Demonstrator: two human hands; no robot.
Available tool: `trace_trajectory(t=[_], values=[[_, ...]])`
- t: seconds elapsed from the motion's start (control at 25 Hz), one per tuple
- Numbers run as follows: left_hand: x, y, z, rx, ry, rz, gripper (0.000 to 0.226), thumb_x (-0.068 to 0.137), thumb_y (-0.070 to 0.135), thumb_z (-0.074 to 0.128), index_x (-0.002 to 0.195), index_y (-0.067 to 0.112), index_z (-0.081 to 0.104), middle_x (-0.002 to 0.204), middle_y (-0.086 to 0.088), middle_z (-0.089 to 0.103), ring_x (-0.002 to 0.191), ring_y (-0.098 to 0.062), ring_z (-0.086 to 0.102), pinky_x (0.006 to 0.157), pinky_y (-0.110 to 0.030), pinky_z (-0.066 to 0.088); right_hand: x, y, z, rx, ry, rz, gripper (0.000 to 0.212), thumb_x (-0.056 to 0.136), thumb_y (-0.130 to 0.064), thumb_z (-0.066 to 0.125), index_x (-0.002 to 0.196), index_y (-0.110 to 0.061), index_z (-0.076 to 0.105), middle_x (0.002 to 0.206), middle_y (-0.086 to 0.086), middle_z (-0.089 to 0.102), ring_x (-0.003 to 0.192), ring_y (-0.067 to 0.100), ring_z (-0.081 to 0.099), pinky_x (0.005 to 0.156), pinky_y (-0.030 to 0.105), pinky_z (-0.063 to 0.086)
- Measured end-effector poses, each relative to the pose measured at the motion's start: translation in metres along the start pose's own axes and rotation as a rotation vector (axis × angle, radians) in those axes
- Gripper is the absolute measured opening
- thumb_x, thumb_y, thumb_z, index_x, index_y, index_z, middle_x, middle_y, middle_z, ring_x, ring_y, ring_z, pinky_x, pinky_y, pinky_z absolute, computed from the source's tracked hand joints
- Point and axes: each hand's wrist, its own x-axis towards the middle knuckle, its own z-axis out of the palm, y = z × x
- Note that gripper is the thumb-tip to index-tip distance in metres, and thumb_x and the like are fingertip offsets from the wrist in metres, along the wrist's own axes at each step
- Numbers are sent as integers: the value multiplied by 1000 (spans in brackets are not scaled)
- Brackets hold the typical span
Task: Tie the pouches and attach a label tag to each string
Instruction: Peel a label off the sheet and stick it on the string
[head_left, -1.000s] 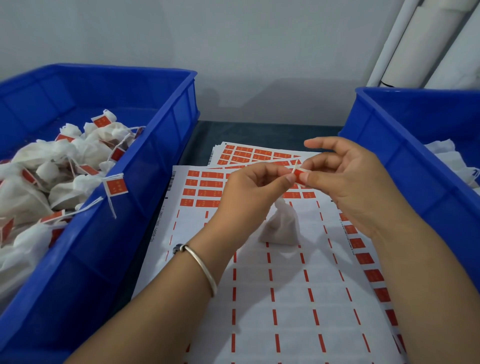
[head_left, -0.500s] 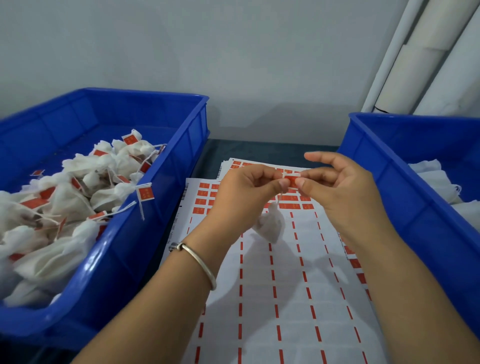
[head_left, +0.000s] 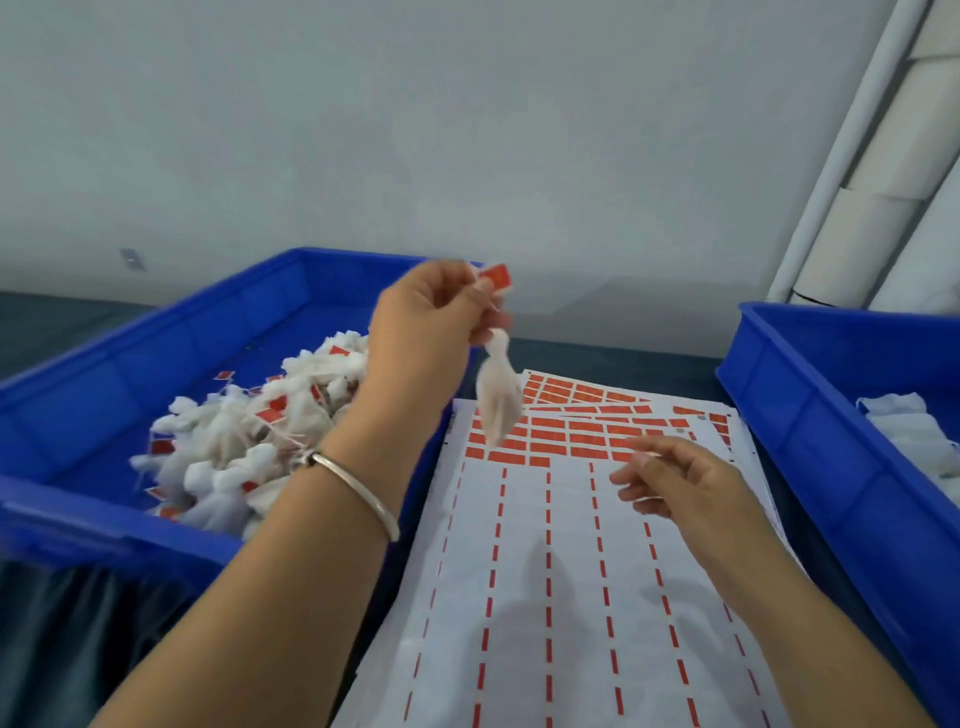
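The left hand (head_left: 431, 312) is holding up a tagged pouch (head_left: 497, 397) above the near right corner of the left bin (head_left: 130, 374). Its fingers are curling round the string at the pouch neck, and a red tag (head_left: 496, 275) is sticking out just above the fingertips. The pouch is hanging free below the hand, blurred, tilting slightly, its lower end showing in front of the label sheet (head_left: 545, 571). A metal bangle (head_left: 358, 488) is sitting on the left wrist.

The right hand (head_left: 685, 483) is hovering low over the sheet, well apart from the pouch. Its fingers are spreading loosely, slightly bent, and gripping nothing.

The left bin is holding a heap of white pouches (head_left: 244, 441) with red tags scattered among them. The right bin (head_left: 831, 415) is holding white pouches (head_left: 909, 431) at its far side; whether those are tagged cannot be told.

The sheet is lying on the table between the bins. Red labels (head_left: 571, 436) are filling its far rows only; the near part is showing bare backing with red dashes. Further sheets are lying beneath it, fanning out at the far edge.
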Motion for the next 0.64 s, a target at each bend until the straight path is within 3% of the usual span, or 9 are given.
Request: trace_trajectory(t=[0.2, 0.36, 0.48, 0.64], values=[[21, 25, -78, 120, 153, 82, 14, 92, 10, 57, 79, 16, 58, 74, -1, 68, 70, -12, 70, 69, -25, 56, -26, 2, 13, -52, -116, 27, 12, 94, -25, 54, 94, -32, 64, 75, -16, 71, 75, 5, 68, 68, 17, 55], [52, 17, -135, 281, 263, 26, 23, 92, 6, 54, 72, 18, 55, 72, -4, 65, 64, -10, 68, 76, -33, 56, -43, 3, 23, -127, -192, 34, 14, 94, -22, 54, 93, -33, 62, 79, -15, 70, 75, 5, 67, 70, 16, 51], [73, -1, -160, 386, 314, -35, 22, 92, 9, 54, 72, 17, 52, 73, -4, 65, 70, -12, 67, 83, -40, 55, -50, 1, 28, -159, -223, 43, 15, 94, -22, 55, 90, -35, 61, 80, -16, 70, 77, 6, 67, 71, 16, 49], [86, -31, -176, 537, 369, -53, 21, 91, 12, 50, 70, 14, 58, 86, -7, 70, 81, -23, 65, 80, -42, 54, -55, -2, 28, -195, -244, 49, 17, 93, -20, 55, 90, -35, 60, 78, -16, 70, 76, 5, 67, 71, 14, 48]])
